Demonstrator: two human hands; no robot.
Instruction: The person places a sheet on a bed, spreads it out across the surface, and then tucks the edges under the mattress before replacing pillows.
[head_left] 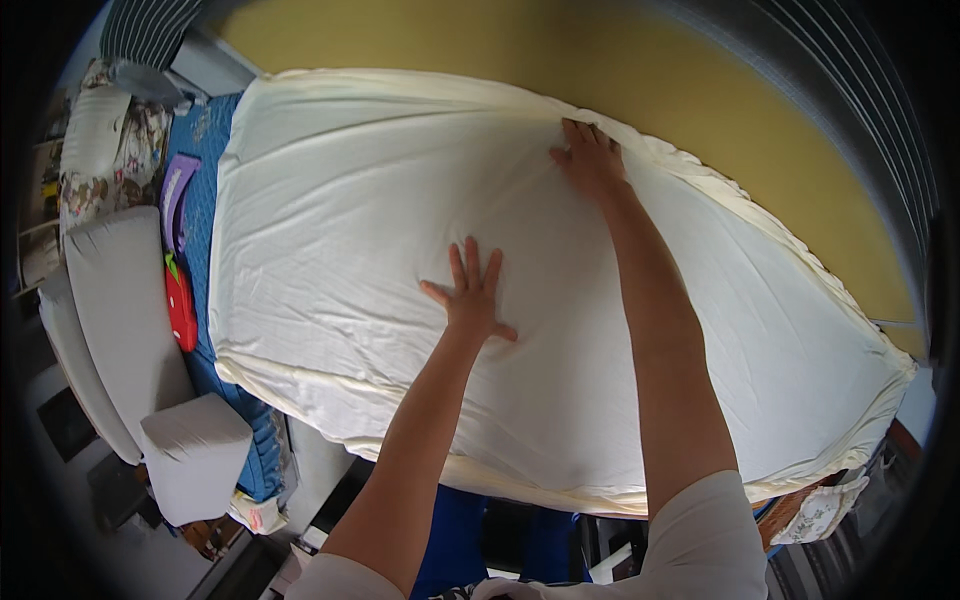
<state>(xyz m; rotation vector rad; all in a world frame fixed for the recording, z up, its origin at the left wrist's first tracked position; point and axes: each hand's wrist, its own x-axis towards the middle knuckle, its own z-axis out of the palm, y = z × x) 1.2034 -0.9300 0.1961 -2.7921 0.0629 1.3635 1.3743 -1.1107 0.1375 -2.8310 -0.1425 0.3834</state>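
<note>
A cream-white fitted sheet (330, 230) covers a mattress that fills the middle of the view, its gathered edge bunched along the sides. My left hand (470, 298) lies flat near the middle of the sheet with its fingers spread, pressing on the cloth. Farther off and to the right, my right hand (592, 160) rests at the far edge, touching the sheet beside the gathered hem. Its fingers are stretched out over the cloth and hold nothing that I can see. Soft wrinkles run across the sheet, mostly on its left half.
A yellowish panel (450, 35) runs along the far side. At the left are a blue quilted surface (205, 200), a purple item (175, 200), a red strawberry-shaped item (180, 305) and grey cushions (125, 320). A brown woven item (790, 515) is at the near right.
</note>
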